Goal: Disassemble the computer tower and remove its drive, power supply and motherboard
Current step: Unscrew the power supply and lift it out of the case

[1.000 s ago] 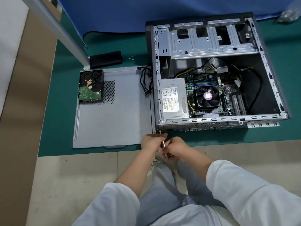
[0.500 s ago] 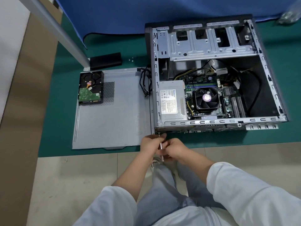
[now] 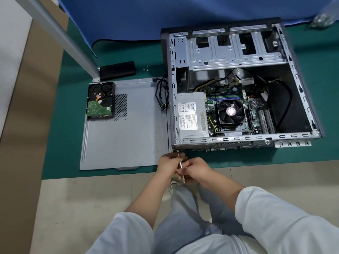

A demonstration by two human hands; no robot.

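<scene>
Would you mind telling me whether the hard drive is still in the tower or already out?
Out: the hard drive lies circuit side up on the detached side panel, left of the tower.

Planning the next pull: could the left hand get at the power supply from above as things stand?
Probably yes. The power supply lies uncovered in the open case, nothing over it. But the left hand is holding the screwdriver with the right hand.

Green mat point(image 3: 64, 125), grey perforated panel point(image 3: 124, 136)

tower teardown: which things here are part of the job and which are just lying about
Job: tower, power supply, motherboard, hard drive, screwdriver, left hand, right hand.
Lying about: side panel, black box, loose screws.
</scene>
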